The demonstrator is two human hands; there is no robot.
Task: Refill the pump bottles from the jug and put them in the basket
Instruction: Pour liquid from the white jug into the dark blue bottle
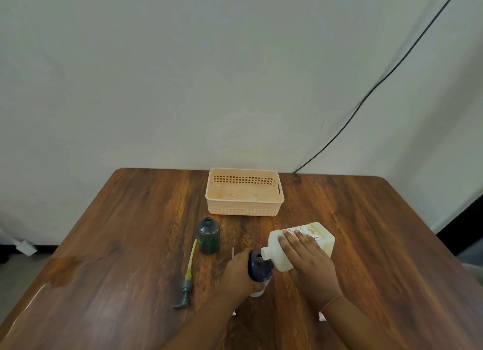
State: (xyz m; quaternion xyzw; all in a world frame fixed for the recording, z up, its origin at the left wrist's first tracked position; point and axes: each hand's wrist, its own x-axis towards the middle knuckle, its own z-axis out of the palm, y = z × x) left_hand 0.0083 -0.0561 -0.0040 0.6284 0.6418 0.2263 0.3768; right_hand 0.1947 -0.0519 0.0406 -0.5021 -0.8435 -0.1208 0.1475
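The right hand's grip (305,255) lies closed over the top of the white jug (300,245), fingers spread along its upper side, holding it tipped on its side with the open spout pointing left. The spout sits just at the mouth of the dark blue bottle (260,267), touching or almost touching its rim; whether liquid is running cannot be told. The left hand's grip (243,271) is wrapped around that bottle from the left, fingers closed on its body, keeping it upright on the wooden surface (117,245) directly beside the jug. Just to the left and a little farther away stands a dark green bottle (208,236), upright, open at the top and untouched. Left of it a pump head with a yellowish tube (188,273) lies flat on the surface. Beyond both bottles, near the far edge, sits the peach basket (244,208), with nothing in it. A black cable (379,82) runs down the wall behind.
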